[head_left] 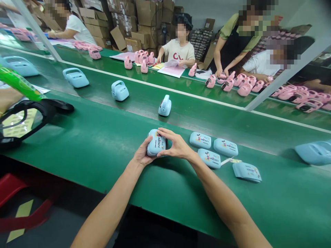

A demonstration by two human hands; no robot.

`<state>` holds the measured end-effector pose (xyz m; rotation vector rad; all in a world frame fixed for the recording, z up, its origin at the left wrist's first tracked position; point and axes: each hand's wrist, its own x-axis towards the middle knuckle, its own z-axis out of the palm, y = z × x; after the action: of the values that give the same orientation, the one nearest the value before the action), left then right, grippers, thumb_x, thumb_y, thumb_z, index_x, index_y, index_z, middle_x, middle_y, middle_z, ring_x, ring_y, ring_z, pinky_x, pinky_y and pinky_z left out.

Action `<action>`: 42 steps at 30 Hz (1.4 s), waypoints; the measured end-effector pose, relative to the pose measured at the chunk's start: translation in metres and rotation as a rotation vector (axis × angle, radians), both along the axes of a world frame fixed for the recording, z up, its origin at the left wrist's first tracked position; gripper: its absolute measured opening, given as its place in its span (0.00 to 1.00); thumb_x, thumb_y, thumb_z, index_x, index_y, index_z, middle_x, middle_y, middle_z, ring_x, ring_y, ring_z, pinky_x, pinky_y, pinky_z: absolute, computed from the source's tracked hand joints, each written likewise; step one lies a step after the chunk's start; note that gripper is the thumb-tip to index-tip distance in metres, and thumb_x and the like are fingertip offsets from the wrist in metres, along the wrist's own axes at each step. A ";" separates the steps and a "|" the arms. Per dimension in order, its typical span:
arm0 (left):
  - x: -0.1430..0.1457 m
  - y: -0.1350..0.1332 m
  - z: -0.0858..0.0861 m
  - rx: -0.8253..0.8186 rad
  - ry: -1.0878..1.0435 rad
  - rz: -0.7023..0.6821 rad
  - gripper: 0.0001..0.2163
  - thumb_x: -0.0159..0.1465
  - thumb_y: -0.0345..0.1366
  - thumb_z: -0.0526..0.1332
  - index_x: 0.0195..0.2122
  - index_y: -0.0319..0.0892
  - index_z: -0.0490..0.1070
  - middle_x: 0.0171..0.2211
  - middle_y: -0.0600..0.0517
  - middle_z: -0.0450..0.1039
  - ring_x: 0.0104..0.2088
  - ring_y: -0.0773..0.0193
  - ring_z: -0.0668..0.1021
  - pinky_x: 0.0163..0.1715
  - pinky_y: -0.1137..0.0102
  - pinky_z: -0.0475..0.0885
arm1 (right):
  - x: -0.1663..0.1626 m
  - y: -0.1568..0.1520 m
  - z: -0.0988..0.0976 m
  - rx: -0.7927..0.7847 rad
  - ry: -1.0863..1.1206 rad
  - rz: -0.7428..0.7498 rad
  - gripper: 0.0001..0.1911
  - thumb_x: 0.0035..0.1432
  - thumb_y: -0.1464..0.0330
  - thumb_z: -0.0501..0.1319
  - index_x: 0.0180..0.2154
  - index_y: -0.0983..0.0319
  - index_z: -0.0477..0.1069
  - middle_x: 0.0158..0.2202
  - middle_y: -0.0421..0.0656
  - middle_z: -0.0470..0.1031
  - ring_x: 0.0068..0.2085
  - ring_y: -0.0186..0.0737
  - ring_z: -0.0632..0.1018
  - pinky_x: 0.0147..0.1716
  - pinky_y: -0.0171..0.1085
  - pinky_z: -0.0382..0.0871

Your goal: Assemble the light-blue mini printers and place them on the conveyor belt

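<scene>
Over the green table, my left hand (143, 151) is wrapped round the left and lower side of a light-blue rounded case (156, 144) with a "Mickey Friends" print. My right hand (176, 143) grips the same case from the right, fingers at its upper edge and thumb at its lower part. A dark strip shows along the case's right side. To the right lie similar printed light-blue cases (200, 140), and a small stack of flat light-blue printed pieces (247, 172) sits beside them.
Light-blue devices with handles (164, 105) stand spaced along the green conveyor belt (139, 94). Black straps (43, 113) lie at the left. Across the belt, several people work among pink devices (244, 88). A pale metal post (281, 75) rises at the right.
</scene>
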<state>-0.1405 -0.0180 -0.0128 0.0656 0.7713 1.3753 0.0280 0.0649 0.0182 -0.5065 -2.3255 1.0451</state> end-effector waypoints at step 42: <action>0.016 -0.011 0.018 0.167 0.405 0.190 0.34 0.44 0.34 0.78 0.52 0.47 0.67 0.40 0.53 0.77 0.38 0.59 0.80 0.38 0.68 0.77 | 0.006 -0.006 0.000 0.348 0.011 0.058 0.48 0.52 0.51 0.73 0.69 0.55 0.59 0.65 0.58 0.65 0.64 0.59 0.68 0.62 0.61 0.64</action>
<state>-0.1245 -0.0286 0.0054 0.4208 1.0160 1.6300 0.0345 0.0588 0.0179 -0.2980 -2.4534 0.6431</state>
